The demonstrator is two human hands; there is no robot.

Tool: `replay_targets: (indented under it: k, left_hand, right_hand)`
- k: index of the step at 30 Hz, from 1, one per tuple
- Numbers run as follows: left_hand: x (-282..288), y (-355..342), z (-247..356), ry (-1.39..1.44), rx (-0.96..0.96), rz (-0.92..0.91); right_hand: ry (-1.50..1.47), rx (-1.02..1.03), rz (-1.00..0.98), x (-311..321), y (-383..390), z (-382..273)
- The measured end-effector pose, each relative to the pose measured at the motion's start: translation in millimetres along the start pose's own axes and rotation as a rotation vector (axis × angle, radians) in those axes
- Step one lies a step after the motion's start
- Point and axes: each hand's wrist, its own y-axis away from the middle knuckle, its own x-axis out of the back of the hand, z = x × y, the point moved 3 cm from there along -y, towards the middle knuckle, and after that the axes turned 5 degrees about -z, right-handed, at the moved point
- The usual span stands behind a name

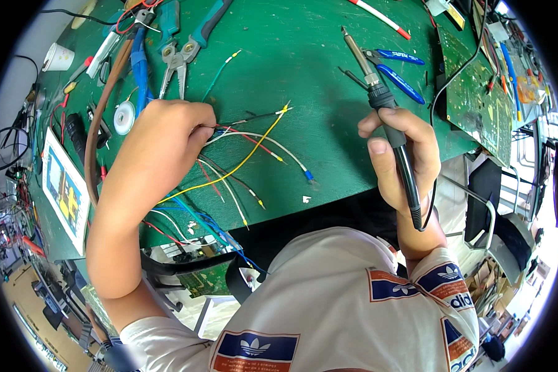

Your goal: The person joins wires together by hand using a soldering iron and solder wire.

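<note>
Over the green mat, my left hand (167, 127) is closed in a pinch on thin wires (248, 134), whose black, red, white and yellow ends fan out to the right. Several have crimped tips, one with a blue sleeve. The exact pinch point is partly hidden by my fingers. In my right hand (418, 142) is a soldering iron (382, 96), gripped by its black handle, with its tip pointing up and away from me, apart from the wires. More loose wires (226, 186) lie below my left hand, near the table edge.
Pliers (175, 62) lie just beyond my left hand, beside a small white spool (124, 118). Blue-handled cutters (400, 77) rest right of the iron's tip. The iron's black cord (440, 105) crosses a circuit board (477, 99). A paper cup (59, 57) stands far left.
</note>
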Motion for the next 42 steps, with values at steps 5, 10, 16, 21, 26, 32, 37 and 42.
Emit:
replay_targets:
  k: [5, 10, 16, 21, 26, 32, 37, 42]
  left_hand:
    - [1, 1, 0, -0.009, 0.010, -0.009]
    - [0, 2, 0, 0.007, 0.003, 0.010]
    - [-1, -1, -1, 0.026, -0.013, 0.028]
    - [-1, 0, -3, 0.047, -0.012, 0.021]
    - [1, 0, -3, 0.060, -0.012, 0.012]
    - [4, 2, -4, 0.055, -0.015, 0.016]
    - [5, 2, -6, 0.075, 0.007, 0.036]
    - [4, 2, -4, 0.069, -0.009, 0.052]
  right_hand:
    - [0.120, 0.029, -0.014, 9, -12, 9]
    - [0.294, 0.073, 0.013, 43, -35, 15]
    - [0.621, 0.054, -0.128, 58, -59, 28]
    - [0.650, 0.010, -0.291, 57, -64, 34]
    - [0.673, 0.066, -0.292, 56, -62, 44]
    - [0.548, 0.034, -0.252, 55, -61, 56]
    - [0.458, 0.085, -0.157, 48, -64, 40]
    - [0.370, 0.174, -0.354, 3, -57, 16]
